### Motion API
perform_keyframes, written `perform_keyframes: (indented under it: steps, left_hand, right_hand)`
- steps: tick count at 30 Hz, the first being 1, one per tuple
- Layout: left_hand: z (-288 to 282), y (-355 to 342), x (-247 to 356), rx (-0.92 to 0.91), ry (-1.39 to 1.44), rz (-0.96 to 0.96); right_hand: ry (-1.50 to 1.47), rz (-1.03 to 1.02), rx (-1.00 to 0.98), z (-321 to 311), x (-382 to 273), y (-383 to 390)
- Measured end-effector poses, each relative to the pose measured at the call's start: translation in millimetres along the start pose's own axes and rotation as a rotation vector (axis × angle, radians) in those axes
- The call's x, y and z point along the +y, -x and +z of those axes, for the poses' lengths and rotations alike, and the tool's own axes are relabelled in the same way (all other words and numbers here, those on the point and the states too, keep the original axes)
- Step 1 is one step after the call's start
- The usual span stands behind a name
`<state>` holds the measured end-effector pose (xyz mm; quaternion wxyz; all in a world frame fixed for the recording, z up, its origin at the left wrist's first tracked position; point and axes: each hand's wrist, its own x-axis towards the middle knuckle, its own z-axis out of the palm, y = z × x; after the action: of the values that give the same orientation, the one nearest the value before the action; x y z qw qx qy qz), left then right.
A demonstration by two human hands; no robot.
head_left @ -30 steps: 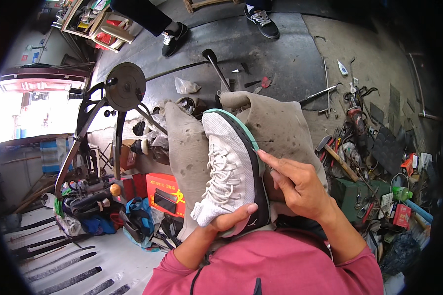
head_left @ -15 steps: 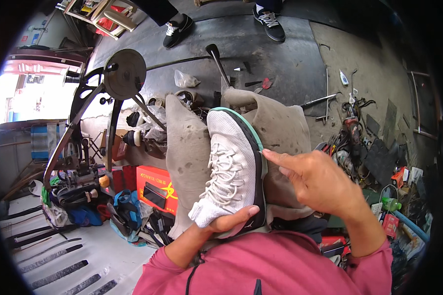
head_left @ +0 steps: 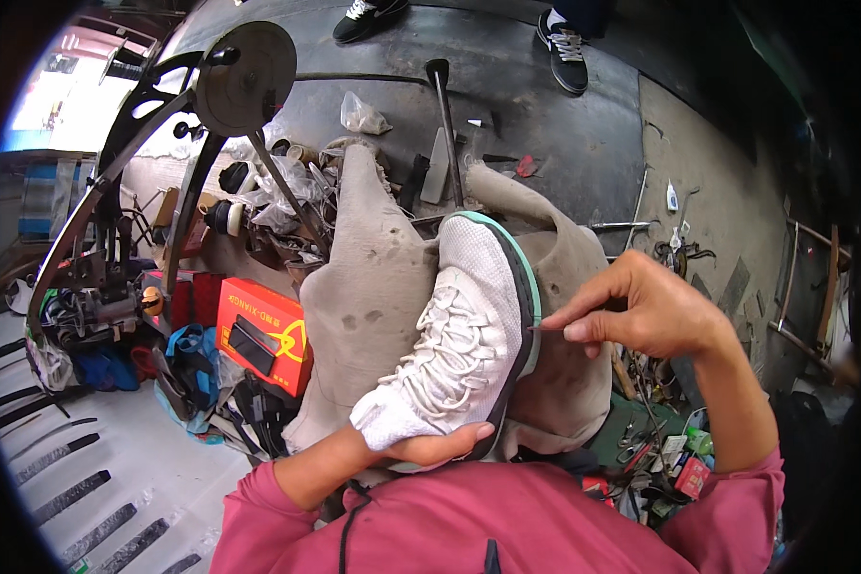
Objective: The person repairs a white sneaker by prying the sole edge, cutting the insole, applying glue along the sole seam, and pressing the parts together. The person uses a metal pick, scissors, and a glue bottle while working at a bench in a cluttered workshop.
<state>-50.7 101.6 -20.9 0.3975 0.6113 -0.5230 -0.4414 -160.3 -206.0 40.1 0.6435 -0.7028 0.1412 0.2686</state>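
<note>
A white lace-up sneaker (head_left: 459,330) with a black-and-mint sole edge rests on a stained grey-brown cloth pad (head_left: 368,287) over my lap, toe pointing away. My left hand (head_left: 426,442) grips it around the heel, thumb on the side, other fingers hidden underneath. My right hand (head_left: 646,311) is at the sole's right edge, index finger reaching to the edge strip, thumb just below it, remaining fingers curled. Whether anything small is between them is too small to make out.
A black cast-iron machine (head_left: 239,77) stands at left. An orange box (head_left: 244,316) with a phone (head_left: 251,344) sits left of my lap. A metal rod (head_left: 445,134), strips on a white board (head_left: 206,488), scattered tools (head_left: 674,249) and another person's shoes (head_left: 564,62) surround me.
The view has shifted, with machine and background higher in the picture. The sneaker and both hands sit slightly rightward in view, and my right fingertip has moved down along the sole edge.
</note>
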Motion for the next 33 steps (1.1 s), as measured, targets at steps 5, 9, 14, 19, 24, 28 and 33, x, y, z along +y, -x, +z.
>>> perform_keyframes:
  steps: [5, 9, 14, 19, 24, 28, 33]
  left_hand:
    - [-4.7, -2.4, 2.2, -0.043, -0.034, 0.055]
    - [-3.7, 1.5, 0.3, -0.159, -0.089, 0.010]
    - [-5.1, 3.7, -5.7, -0.232, 0.032, -0.059]
    - [-2.6, 0.7, -13.1, -0.108, 0.054, 0.111]
    - [10.0, 5.7, -17.1, -0.092, 0.119, 0.112]
    - [16.1, 7.5, -17.9, -0.146, 0.211, 0.026]
    - [14.7, 8.1, -9.1, -0.058, 0.206, -0.011]
  right_hand:
    - [-0.157, 0.040, 0.031, 6.1, 9.9, 4.2]
    - [-0.081, 0.005, -0.039, -0.1, 9.2, 5.7]
    - [0.043, -0.148, 0.030, 3.5, 7.0, -1.3]
    - [0.121, -0.202, 0.079, 6.7, 7.5, -5.2]
    - [0.296, -0.290, 0.095, 6.0, 8.2, -7.0]
    - [0.239, -0.234, 0.116, 7.2, 3.4, -5.2]
    - [0.193, -0.207, 0.108, 9.4, 3.5, -5.3]
